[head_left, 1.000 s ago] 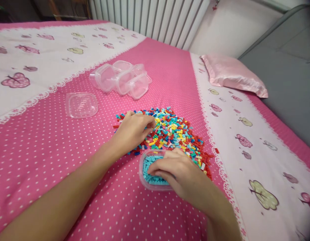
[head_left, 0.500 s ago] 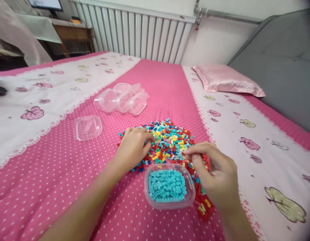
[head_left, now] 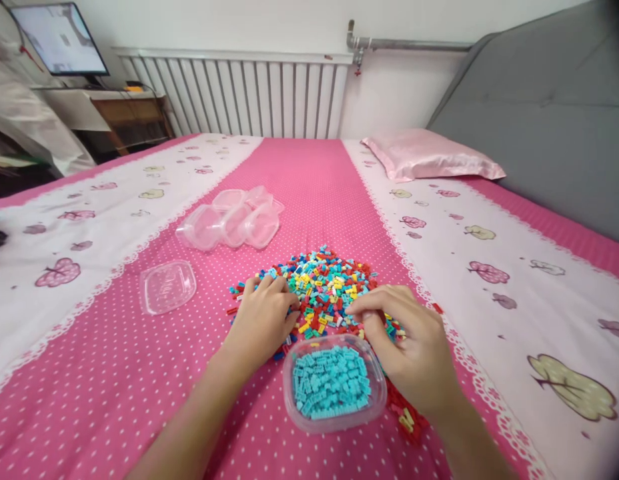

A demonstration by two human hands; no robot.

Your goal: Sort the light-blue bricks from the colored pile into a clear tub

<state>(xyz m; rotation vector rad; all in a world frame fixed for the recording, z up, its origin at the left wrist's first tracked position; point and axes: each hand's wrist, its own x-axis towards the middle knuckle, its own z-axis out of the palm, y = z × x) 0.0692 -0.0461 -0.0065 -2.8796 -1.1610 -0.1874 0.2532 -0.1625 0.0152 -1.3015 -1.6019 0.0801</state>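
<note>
A heap of small coloured bricks (head_left: 324,283) in red, yellow, blue and turquoise lies on the pink dotted bedspread (head_left: 89,373). In front of it stands a clear plastic tub (head_left: 377,400) filled with turquoise bricks (head_left: 329,383). My left hand (head_left: 262,320) rests on the heap's left edge, fingers curled down among the bricks. My right hand (head_left: 409,347) hovers at the heap's right side just beyond the tub, thumb and fingers pinched together over the bricks; what they hold is too small to name.
A clear lid (head_left: 167,287) lies to the left of the heap. Several empty clear tubs (head_left: 232,217) lie bunched behind it. A pink pillow (head_left: 429,153) sits at the far right by a grey headboard (head_left: 539,113). A radiator (head_left: 239,93) lines the far wall.
My right hand has left the tub of turquoise bricks and moved up to the heap's right side, pinching there. The left hand stayed on the heap. The view has tilted upward.
</note>
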